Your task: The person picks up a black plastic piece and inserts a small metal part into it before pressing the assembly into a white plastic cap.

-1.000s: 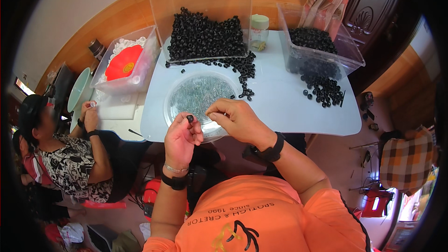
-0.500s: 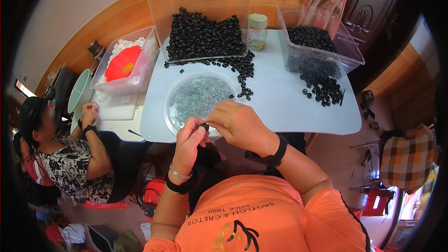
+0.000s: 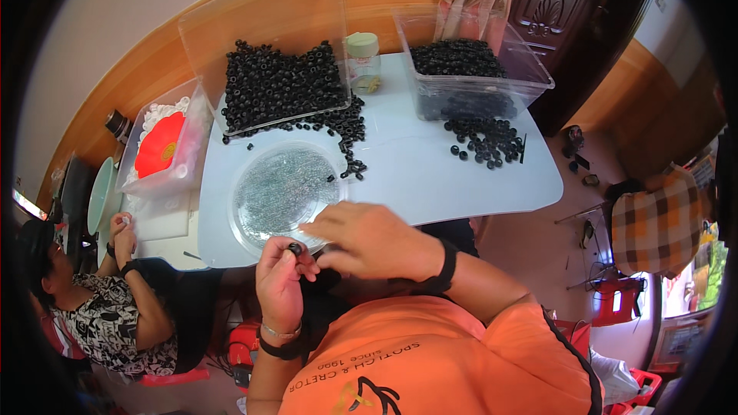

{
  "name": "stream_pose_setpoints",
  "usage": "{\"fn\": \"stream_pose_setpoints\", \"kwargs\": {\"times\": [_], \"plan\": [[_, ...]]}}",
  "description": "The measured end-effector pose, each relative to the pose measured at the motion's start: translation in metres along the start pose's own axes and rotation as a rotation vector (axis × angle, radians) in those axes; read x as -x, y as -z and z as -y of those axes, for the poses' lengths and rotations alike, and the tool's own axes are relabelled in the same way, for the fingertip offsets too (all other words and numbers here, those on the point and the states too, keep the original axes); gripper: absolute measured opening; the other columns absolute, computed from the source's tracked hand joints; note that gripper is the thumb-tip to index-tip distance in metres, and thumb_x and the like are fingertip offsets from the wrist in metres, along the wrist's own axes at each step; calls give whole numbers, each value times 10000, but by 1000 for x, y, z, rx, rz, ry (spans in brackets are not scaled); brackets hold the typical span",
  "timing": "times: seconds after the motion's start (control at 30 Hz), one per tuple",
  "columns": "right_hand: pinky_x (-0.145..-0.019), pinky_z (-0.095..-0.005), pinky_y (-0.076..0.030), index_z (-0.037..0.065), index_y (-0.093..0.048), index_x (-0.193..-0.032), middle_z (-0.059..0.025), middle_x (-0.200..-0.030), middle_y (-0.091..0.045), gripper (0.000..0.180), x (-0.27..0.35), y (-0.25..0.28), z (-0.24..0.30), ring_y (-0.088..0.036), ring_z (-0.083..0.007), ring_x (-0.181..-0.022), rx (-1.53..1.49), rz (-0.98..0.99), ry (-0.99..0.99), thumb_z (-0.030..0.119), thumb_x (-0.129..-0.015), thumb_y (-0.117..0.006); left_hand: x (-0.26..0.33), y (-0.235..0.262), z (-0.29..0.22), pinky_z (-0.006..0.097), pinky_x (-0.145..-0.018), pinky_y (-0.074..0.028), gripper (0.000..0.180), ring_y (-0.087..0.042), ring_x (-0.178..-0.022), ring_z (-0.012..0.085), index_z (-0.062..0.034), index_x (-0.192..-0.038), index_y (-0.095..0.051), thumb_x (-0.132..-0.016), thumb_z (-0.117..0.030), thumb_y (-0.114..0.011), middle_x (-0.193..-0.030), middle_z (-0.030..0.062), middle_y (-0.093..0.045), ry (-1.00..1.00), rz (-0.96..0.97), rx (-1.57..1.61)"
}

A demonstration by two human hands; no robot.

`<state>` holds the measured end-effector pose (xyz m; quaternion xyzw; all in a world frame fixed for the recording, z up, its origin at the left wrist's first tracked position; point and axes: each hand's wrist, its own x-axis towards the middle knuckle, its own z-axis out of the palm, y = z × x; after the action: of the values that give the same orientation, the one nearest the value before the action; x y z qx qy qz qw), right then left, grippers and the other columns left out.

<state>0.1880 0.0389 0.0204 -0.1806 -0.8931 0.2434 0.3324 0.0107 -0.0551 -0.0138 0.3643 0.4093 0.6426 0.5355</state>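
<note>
Between the thumb and fingers of my left hand [image 3: 280, 286] is a small black ring-shaped piece [image 3: 294, 248], held just off the table's near edge. My right hand [image 3: 380, 242] is beside it, back upward, its fingers stretched leftward toward the near rim of a round clear tray [image 3: 235, 219]. Motion blurs those fingertips, and I see nothing between them. Many tiny clear, shiny bits [image 3: 280, 184] cover the tray's floor. A tilted clear bin [image 3: 265, 11] beyond the tray spills black ring-shaped pieces [image 3: 284, 81] onto the table.
A second clear bin [image 3: 530, 86] stands at the right, round black pieces [image 3: 484, 142] in front of it. Between the bins is a lidded jar [image 3: 364, 61]. A box [image 3: 196, 119] with white pieces and a red dish [image 3: 160, 144] stands left, near a seated person [image 3: 108, 311].
My right hand has come away from the black piece, its fingers now extended. The left hand still holds the piece. The whole view has shifted, so the table sits lower and further left.
</note>
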Motion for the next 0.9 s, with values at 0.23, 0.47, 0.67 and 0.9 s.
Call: {"fn": "stream_pose_setpoints", "kwargs": {"times": [0.23, 0.47, 0.67, 0.9], "plan": [[-750, -393, -507, 35, -709, -952, -140, -897, -667, 217, 48, 90, -86, -632, -313, -848, 540, -216, -481, 186, -798, -679, 16, -9, -27, 263, -551, -418, 195, -500, -595, 178, 18, -924, -458, -977, -167, -424, -793, 128, -507, -271, 90, -126], [-714, -375, -508, 37, -705, -889, -132, -865, -673, 159, 20, 77, -89, -643, -292, -784, 333, -27, -430, 155, -799, -648, 0, 1, -9, 255, -565, -421, 215, -535, -645, 160, -6, -983, -489, -975, -219, -463, -834, 106, -556, -167, 2, -40], [-722, -426, -497, 51, -683, -835, -145, -812, -665, 117, -15, 22, -102, -637, -333, -799, 318, 120, -406, 107, -748, -628, 5, 2, -7, 254, -571, -430, 202, -543, -648, 161, -12, -991, -493, -972, -211, -472, -830, 110, -564, -133, 3, -35], [-722, -449, -486, 41, -674, -815, -174, -792, -653, 117, -18, 3, -124, -626, -361, -797, 350, 95, -377, 57, -739, -586, 14, 11, -5, 253, -591, -448, 179, -565, -666, 169, -21, -990, -497, -960, -197, -480, -837, 112, -577, -59, -48, -23]]}}
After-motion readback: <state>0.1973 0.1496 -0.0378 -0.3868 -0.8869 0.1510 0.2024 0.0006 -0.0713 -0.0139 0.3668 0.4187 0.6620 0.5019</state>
